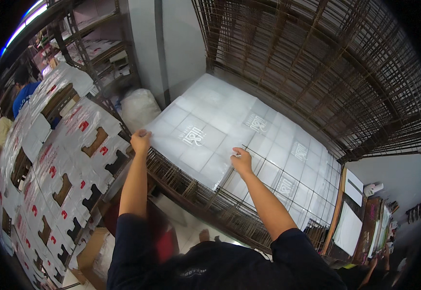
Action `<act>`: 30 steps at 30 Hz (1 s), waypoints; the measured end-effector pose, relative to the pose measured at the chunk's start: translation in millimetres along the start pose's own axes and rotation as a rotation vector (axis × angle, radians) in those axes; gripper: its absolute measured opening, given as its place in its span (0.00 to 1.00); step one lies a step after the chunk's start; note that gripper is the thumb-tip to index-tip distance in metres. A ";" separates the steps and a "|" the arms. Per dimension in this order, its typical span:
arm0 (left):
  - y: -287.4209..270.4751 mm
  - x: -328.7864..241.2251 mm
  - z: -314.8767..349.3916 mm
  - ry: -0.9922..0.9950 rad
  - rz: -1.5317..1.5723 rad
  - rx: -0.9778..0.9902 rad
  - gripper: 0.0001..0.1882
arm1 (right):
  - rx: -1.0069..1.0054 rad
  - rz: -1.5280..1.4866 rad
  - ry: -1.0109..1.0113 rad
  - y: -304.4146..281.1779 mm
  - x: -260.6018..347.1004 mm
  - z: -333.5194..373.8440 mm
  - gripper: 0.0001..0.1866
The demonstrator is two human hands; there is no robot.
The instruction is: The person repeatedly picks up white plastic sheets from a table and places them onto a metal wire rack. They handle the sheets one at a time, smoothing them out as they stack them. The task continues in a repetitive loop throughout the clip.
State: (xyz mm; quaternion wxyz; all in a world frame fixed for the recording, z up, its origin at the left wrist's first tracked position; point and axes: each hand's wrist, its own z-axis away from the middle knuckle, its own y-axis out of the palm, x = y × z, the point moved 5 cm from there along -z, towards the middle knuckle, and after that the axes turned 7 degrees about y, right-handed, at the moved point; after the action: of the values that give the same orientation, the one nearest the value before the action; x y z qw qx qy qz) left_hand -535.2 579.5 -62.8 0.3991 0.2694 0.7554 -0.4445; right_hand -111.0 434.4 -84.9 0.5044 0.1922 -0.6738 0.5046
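Note:
A translucent white plastic sheet (186, 137) with a white printed design lies on a wire drying rack (234, 186). My left hand (141, 141) pinches its left corner, at the rack's near left side. My right hand (241, 161) is over the rack, beside the sheet's right edge, with its fingers curled; whether they hold the edge cannot be made out. More printed translucent sheets (300, 152) cover the rack to the right and behind, the wire grid showing through them.
Raised wire racks (307, 58) lean over the far side. Stacked white cartons (46, 179) under clear film stand at the left, near metal shelving (92, 53). A wooden-edged board with white panels (348, 227) is at the right. A co-worker in blue (24, 96) is far left.

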 end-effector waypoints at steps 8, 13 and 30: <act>4.0 14.9 -23.1 -0.097 0.129 0.131 0.23 | 0.049 -0.050 0.052 16.7 19.2 -1.5 0.18; 5.8 46.2 -40.7 -0.056 0.081 0.095 0.25 | 0.047 -0.068 0.042 29.6 24.5 -5.5 0.16; -3.0 33.8 -38.6 0.003 0.005 -0.002 0.25 | 0.005 -0.072 0.172 44.2 18.9 -18.3 0.15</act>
State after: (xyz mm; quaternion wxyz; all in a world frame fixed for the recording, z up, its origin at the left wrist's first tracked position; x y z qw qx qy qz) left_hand -569.6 614.0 -78.8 0.3995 0.2715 0.7557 -0.4423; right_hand -143.9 473.6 -90.2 0.5778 0.1734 -0.6193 0.5025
